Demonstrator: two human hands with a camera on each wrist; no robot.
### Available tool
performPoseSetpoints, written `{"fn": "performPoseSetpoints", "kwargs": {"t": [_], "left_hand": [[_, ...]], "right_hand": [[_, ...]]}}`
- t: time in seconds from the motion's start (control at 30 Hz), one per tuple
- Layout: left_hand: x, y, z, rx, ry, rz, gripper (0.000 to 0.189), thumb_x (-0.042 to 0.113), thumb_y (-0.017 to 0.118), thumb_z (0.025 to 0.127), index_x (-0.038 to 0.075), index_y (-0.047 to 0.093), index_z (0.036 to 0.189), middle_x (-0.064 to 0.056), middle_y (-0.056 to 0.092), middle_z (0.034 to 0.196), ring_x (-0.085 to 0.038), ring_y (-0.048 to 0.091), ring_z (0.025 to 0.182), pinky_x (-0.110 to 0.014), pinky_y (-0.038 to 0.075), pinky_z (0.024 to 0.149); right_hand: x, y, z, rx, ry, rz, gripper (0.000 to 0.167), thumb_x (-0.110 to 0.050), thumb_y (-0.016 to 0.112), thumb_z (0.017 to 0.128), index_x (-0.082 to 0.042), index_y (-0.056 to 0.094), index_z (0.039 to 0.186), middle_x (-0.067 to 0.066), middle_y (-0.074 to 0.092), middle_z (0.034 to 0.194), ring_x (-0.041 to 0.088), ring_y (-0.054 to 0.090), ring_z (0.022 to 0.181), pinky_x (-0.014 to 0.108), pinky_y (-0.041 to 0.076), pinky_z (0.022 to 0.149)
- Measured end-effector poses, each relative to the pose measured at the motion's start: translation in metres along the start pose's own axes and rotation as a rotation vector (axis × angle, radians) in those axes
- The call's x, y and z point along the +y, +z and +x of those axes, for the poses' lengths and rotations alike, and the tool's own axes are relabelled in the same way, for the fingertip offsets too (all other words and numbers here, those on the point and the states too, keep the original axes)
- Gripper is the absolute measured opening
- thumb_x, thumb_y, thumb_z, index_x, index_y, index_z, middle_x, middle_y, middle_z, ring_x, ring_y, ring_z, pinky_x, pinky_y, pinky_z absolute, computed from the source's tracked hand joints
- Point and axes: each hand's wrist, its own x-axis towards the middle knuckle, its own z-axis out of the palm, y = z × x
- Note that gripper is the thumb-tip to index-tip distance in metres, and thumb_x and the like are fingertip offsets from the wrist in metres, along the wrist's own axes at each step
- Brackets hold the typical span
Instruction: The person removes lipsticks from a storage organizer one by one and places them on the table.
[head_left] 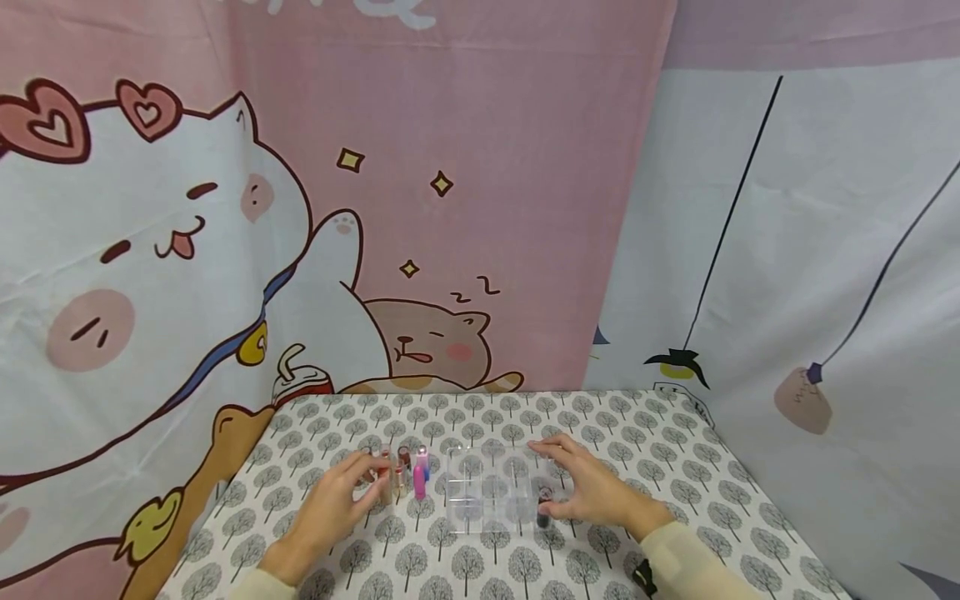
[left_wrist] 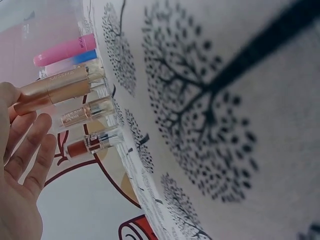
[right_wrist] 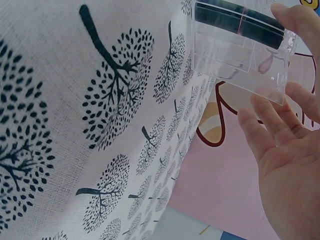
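Note:
My left hand [head_left: 333,500] is at a group of lip tubes, its thumb and fingers pinching the top of a gold tube [left_wrist: 55,90] marked MISSHA. Beside that tube stand two clear-capped lipsticks, one rosy gold [left_wrist: 82,116] and one brown-red [left_wrist: 90,144]. A pink tube [left_wrist: 65,50] stands on the group's other side. My right hand [head_left: 588,487] spreads around the right side of a clear compartment box [head_left: 487,492]. Its thumb rests at the top of a dark tube [right_wrist: 240,22] with a clear end, standing beside the box; the fingers are by the box's far edge.
The tabletop has a white cloth [head_left: 465,567] printed with grey trees. More lip tubes [head_left: 405,456] stand behind the front ones, and a pink-capped one [head_left: 422,454] is near the box. A pink cartoon curtain [head_left: 480,208] hangs behind the table.

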Motion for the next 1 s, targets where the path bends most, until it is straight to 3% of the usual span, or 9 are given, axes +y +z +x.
{"fn": "performPoseSetpoints", "kwargs": {"t": [0.23,0.53,0.7,1.0], "left_hand": [[-0.0054,0.0032,-0.0016,0.003,-0.018,0.020,0.028,0.005,0.096,0.095,0.010,0.084,0.120,-0.002,0.080,0.108,-0.016,0.077,0.088,-0.033,0.072,0.074],[-0.0074,0.0051,-0.0016,-0.028,-0.090,0.029,0.029,0.008,0.094,0.098,0.011,0.084,0.124,0.000,0.079,0.108,-0.015,0.077,0.089,-0.030,0.070,0.073],[-0.0057,0.0053,0.0001,-0.064,-0.147,0.035,0.029,0.010,0.094,0.099,0.015,0.083,0.125,0.002,0.078,0.110,-0.015,0.078,0.092,-0.030,0.071,0.075],[-0.0053,0.0062,0.0031,-0.101,-0.190,0.088,0.028,0.014,0.094,0.099,0.017,0.084,0.125,0.001,0.081,0.119,-0.015,0.078,0.093,-0.024,0.068,0.077]], "right_hand": [[0.0008,0.0002,0.0004,0.002,-0.002,-0.014,0.103,-0.045,0.101,0.090,-0.028,0.049,0.177,0.000,0.054,0.172,0.036,0.063,0.153,0.068,0.061,0.123],[-0.0015,-0.0004,-0.0001,0.001,0.007,-0.004,0.103,-0.044,0.101,0.090,-0.028,0.049,0.177,0.002,0.053,0.174,0.038,0.061,0.154,0.069,0.060,0.123],[-0.0010,0.0001,0.0000,0.003,0.000,0.008,0.102,-0.038,0.101,0.091,-0.026,0.049,0.177,0.005,0.053,0.174,0.042,0.059,0.156,0.074,0.056,0.125],[-0.0008,0.0008,-0.0006,-0.002,0.005,0.013,0.102,-0.040,0.101,0.091,-0.027,0.048,0.177,0.005,0.052,0.175,0.043,0.059,0.157,0.075,0.056,0.125]]}}
